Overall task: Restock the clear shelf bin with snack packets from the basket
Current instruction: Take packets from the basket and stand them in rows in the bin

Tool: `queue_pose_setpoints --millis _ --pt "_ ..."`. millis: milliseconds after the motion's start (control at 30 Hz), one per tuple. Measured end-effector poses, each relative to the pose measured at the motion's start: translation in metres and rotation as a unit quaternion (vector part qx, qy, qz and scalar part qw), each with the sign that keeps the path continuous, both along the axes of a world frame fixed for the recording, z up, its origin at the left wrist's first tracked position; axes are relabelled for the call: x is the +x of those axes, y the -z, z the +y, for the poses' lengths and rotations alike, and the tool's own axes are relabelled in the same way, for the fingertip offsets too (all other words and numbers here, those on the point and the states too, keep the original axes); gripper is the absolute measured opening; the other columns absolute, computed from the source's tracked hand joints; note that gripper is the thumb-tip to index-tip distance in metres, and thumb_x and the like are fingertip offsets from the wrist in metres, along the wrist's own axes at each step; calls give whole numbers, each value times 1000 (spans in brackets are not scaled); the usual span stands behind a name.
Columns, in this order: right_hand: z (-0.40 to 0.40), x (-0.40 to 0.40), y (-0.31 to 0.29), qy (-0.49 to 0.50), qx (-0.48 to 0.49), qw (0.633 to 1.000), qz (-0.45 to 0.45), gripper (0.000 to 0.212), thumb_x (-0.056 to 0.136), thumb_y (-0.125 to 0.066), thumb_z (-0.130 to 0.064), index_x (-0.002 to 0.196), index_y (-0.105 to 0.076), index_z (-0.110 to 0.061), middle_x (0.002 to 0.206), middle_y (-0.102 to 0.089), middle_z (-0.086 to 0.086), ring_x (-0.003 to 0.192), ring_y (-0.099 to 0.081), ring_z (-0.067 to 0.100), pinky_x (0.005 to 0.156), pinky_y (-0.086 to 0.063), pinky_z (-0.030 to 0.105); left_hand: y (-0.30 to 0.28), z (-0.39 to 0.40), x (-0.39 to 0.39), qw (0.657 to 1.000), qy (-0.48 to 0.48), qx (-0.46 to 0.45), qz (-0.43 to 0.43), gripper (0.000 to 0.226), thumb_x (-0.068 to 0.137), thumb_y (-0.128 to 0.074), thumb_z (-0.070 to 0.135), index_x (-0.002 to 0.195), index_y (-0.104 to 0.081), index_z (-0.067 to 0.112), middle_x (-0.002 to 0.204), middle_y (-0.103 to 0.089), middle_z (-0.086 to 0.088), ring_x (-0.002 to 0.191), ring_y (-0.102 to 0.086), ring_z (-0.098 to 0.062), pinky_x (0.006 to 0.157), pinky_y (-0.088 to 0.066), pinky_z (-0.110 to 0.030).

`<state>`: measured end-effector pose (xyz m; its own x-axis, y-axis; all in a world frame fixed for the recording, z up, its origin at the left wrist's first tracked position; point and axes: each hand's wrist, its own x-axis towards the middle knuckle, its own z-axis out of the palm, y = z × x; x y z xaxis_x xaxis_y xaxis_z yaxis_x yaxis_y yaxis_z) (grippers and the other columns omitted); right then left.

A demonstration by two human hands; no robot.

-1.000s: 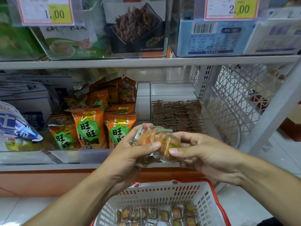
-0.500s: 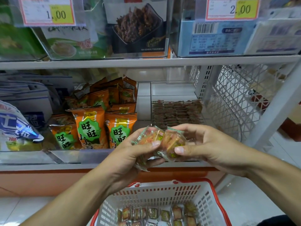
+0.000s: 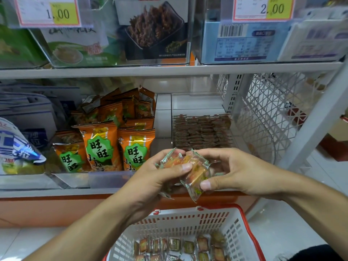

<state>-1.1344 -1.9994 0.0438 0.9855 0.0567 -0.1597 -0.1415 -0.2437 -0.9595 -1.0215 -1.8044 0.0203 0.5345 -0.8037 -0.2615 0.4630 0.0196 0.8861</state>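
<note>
Both hands hover just in front of the clear bin (image 3: pixel 202 110), above the basket (image 3: pixel 190 219), likely to sort a bunch before loading. The left hand (image 3: pixel 160 178) clasps several packets (image 3: pixel 172 161), while the right hand (image 3: pixel 237 172) pinches one packet (image 3: pixel 196 176) away from them.

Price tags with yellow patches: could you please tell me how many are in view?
2. One price tag reading 1.00 hangs at the upper left, and another reading 2.00 at the upper right. More may lie outside the frame.
</note>
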Motion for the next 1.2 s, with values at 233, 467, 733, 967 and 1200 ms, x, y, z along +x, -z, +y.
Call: queue_pose_setpoints --millis 233,467,733,967,1200 --pt "-4 0 1 -1 -73 997 -24 52 77 -87 -18 124 -66 -26 118 -73 5 111 -69 27 94 -57 39 0 -3 -7 999 7 22 26 49 70 -88 21 115 -72 12 106 -76 -18 84 -76 -24 58 -60 -31" --pt "-7 -3 -6 -5 -53 999 -3 47 83 -79 -9 125 -58 -9 119 -65 23 105 -63 35 96 -51 52 6 -11 -5 999 -20 13 39 47 66 -94 36 104 -75 16 99 -76 -15 83 -75 -23 60 -62 -33" --pt "-67 25 -35 175 -454 874 -12 48 82 -81 -37 120 -59 -16 115 -65 1 104 -64 21 88 -53 27 -3 -26 -7 997 -79 -26 1 41 58 -92 30 93 -76 18 88 -72 -13 81 -76 -32 62 -62 -32" --pt "-106 90 -12 73 -785 599 140 41 92 -60 -33 127 -58 -11 120 -59 11 114 -57 32 95 -44 41 -5 -35 -11 996 -57 15 -66 33 67 -90 28 96 -75 24 79 -75 -10 78 -76 -29 67 -61 -32" --pt "-132 112 33 22 -829 545 126 35 98 -52 -26 131 -59 -14 132 -62 10 126 -50 32 107 -32 43 0 -41 -6 996 -56 47 -59 26 76 -88 21 98 -74 21 79 -74 -15 72 -74 -25 64 -58 -26"
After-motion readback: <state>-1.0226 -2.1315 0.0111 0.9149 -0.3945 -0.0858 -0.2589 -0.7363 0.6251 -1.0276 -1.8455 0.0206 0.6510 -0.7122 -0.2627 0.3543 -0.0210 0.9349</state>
